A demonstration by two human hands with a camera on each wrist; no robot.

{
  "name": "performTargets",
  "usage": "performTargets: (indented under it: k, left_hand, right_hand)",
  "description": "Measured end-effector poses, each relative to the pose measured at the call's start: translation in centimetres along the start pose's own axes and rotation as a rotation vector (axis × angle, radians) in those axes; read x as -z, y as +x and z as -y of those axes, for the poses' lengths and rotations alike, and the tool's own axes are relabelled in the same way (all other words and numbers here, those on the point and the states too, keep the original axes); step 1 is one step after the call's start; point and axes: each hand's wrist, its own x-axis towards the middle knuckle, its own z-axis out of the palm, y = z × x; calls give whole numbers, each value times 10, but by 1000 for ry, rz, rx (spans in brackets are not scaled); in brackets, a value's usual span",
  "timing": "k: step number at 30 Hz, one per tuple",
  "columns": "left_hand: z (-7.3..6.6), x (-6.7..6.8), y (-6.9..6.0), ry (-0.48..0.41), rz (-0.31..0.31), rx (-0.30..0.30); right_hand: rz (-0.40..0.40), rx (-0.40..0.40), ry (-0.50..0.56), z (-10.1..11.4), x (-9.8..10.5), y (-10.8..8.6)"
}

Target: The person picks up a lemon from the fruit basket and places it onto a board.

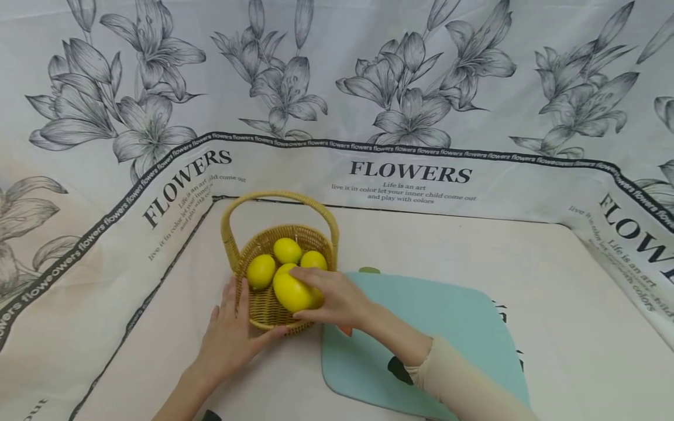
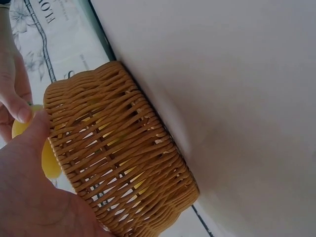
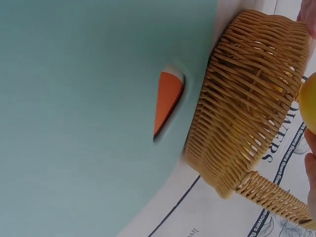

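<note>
A wicker basket (image 1: 268, 310) with an arched handle stands on the table, with several yellow lemons (image 1: 260, 272) inside. My right hand (image 1: 337, 295) grips a large lemon (image 1: 291, 290) over the basket's front right part, fingers on top and thumb low at the near side. My left hand (image 1: 231, 327) rests against the basket's left front side, its fingers straight along the wall and its thumb stretched along the front. In the left wrist view, the tip of a left-hand digit touches the basket rim (image 2: 52, 98). The basket wall hides its other fingers there.
A light blue mat (image 1: 421, 327) lies right of the basket, under my right forearm. On it, close to the basket, is a small orange wedge shape with a white end (image 3: 169, 101). A white cloth (image 1: 411, 175) printed with flowers stands behind and at both sides.
</note>
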Motion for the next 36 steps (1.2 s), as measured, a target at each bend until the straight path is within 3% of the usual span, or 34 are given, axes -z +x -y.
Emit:
performTargets:
  k: [18, 28, 36]
  left_hand:
    - [0, 2, 0, -17, 52, 18]
    - [-1, 5, -1, -17, 72, 34]
    - [-2, 5, 0, -17, 68, 18]
  right_hand:
    - [-75, -104, -4, -7, 20, -42]
    - [-213, -133, -76, -13, 24, -71]
    - [-279, -277, -142, -24, 29, -96]
